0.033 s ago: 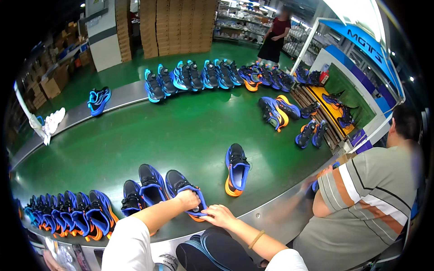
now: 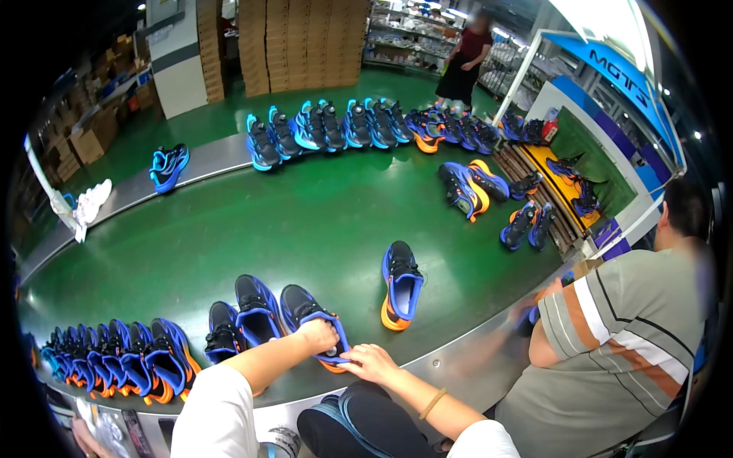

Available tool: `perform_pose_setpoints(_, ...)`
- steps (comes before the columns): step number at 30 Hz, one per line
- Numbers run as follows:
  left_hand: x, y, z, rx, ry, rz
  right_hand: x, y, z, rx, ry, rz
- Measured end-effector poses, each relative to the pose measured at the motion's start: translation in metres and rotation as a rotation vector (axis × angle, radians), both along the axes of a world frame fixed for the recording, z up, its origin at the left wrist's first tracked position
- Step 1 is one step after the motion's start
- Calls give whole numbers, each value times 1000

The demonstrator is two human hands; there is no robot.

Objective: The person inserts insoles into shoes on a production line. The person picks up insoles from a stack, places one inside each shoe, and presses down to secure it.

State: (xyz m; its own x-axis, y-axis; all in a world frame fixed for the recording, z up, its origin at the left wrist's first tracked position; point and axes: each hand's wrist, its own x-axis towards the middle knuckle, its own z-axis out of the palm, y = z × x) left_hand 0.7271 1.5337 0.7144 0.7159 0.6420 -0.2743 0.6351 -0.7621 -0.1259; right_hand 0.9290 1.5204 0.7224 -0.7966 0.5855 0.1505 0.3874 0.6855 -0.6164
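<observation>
Both hands are on the job at one shoe: the left hand (image 2: 319,336) curls down into the mouth of a black-and-blue shoe (image 2: 300,301), fingertips hidden, so I can't tell whether they close on anything. The right hand (image 2: 372,362), a yellowish bracelet (image 2: 433,403) at its wrist, pinches the heel collar between thumb and bent fingers. The hands sit close together, that shoe between them at the near edge of the worktop (image 2: 252,221), toe pointing inward.

Just left stand two matching shoes (image 2: 256,299); a lone shoe (image 2: 400,263) waits to the right, and a tight row of shoes (image 2: 164,347) packs the near left corner. Along the far edge, another line of shoes (image 2: 356,126)!

Out in the room, a co-worker (image 2: 611,343) in a striped shirt sits by the right end, a standing person (image 2: 464,65) is beyond the far edge, and brown cartons (image 2: 305,46) stack up behind.

Look at the finishes: smooth, glossy green on top, a dull metal rim (image 2: 458,347) bending round, dark uppers with rounded toes, padded blue collars and bright orange soles at the heels.
</observation>
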Motion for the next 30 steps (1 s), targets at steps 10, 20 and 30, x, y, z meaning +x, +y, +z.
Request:
perform_pose_setpoints(10,-7,3,5,-299,-8,225,-17,3,8,12,-21,30)
perform_pose_setpoints(20,-38,-45,30,-273,-1719,1273,-23,14,67,0,-171,182)
perform_pose_setpoints(30,-10,-8,7,-18,-1472,1081,-78,73,-12,-163,-326,250)
